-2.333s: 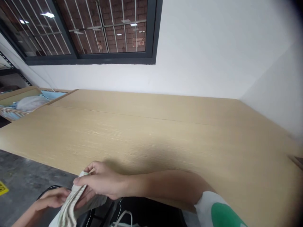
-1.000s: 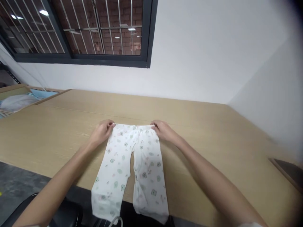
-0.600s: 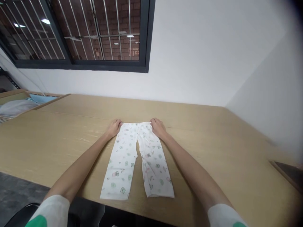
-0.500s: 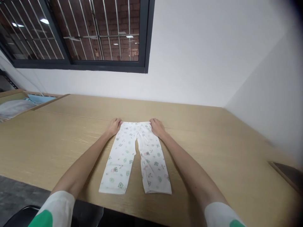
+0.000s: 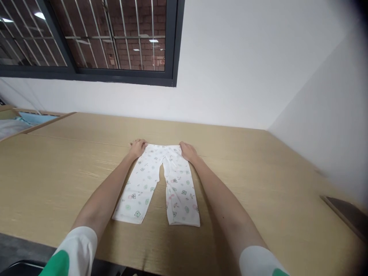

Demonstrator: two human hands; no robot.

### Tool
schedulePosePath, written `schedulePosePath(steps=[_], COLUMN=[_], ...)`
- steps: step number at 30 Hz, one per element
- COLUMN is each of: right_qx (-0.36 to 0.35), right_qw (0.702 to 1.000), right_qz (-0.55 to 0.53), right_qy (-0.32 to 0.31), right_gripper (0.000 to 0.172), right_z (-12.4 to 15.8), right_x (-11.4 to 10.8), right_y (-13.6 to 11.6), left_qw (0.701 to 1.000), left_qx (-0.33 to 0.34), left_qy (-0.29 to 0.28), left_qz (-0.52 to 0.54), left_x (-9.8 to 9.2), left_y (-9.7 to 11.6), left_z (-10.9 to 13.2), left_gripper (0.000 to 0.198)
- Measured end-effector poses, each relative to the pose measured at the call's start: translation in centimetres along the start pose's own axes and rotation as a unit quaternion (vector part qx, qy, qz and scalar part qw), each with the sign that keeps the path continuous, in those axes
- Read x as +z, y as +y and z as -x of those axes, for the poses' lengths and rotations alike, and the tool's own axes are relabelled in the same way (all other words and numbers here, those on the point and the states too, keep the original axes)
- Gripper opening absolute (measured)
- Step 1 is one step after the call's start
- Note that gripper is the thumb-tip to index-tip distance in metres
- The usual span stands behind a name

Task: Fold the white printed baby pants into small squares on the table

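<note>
A small pair of white trousers with a print of green and pink animal figures lies flat on the wooden table. Its waistband points away from me and its two legs are spread toward me. At the left end of the waistband, my left hand is closed on the corner, fingertips partly hidden. My right hand pinches the opposite corner, its thumb along the inner side. Between the hands the waistband runs nearly straight. The left trouser leg slants outward, while some creases show in the right one.
A wood-edged compartment at the far left holds light blue and whitish cloth. On the right is a dark, framed recess in the tabletop. White walls and a barred window stand behind the table.
The trousers have slid a little away from the table's front edge, with both hands on the waistband. Their leg ends have swung slightly left. My view has also shifted a little.
</note>
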State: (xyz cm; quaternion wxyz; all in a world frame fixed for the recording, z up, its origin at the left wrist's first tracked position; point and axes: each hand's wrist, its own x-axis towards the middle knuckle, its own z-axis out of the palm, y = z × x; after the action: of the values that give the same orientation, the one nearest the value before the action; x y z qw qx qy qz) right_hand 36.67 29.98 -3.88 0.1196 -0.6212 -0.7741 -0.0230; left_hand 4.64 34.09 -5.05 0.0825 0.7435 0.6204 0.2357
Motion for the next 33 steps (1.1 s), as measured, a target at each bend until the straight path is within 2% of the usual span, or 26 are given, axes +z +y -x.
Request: schedulePosePath(steps=[7,16,22,25,28,31,32,33], right_qx=[0.011,0.01,0.024,0.03,0.028,0.028,0.029,0.031], right_qw=[1.0,0.997,0.992,0.989,0.986,0.984,0.984,0.983], right_qz=[-0.02,-0.065,-0.111,-0.137,-0.156,-0.168,-0.171,-0.174], right_qy=[0.01,0.033,0.051,0.054,0.048,0.045,0.044,0.043], right_gripper=[0.032,0.032,0.028,0.026,0.023,0.023,0.024,0.024], right_z=[-0.3,-0.3,-0.5,-0.9,-1.2,-1.3,-1.3,-1.2], right_x=[0.2,0.6,0.8,1.0,1.1,1.0,0.9,0.8], right_y=[0.0,0.2,0.5,0.9,1.1,1.1,1.0,0.9], left_qw=[1.0,1.0,0.999,0.999,0.994,0.975,0.963,0.937], left_qx=[0.007,-0.007,-0.018,0.005,0.067,0.131,0.152,0.181], left_qy=[0.008,-0.011,-0.023,-0.04,-0.087,-0.177,-0.222,-0.299], left_qz=[0.009,0.018,0.026,0.02,0.019,0.024,0.023,0.006], left_x=[-0.2,-0.6,-2.1,-3.9,-6.0,-7.1,-7.1,-6.9], left_y=[0.4,0.9,2.3,5.2,10.1,16.2,18.1,19.8], left_z=[0.4,0.3,1.2,1.7,3.2,7.3,9.3,11.4], left_gripper=[0.03,0.032,0.042,0.042,0.035,0.038,0.043,0.049])
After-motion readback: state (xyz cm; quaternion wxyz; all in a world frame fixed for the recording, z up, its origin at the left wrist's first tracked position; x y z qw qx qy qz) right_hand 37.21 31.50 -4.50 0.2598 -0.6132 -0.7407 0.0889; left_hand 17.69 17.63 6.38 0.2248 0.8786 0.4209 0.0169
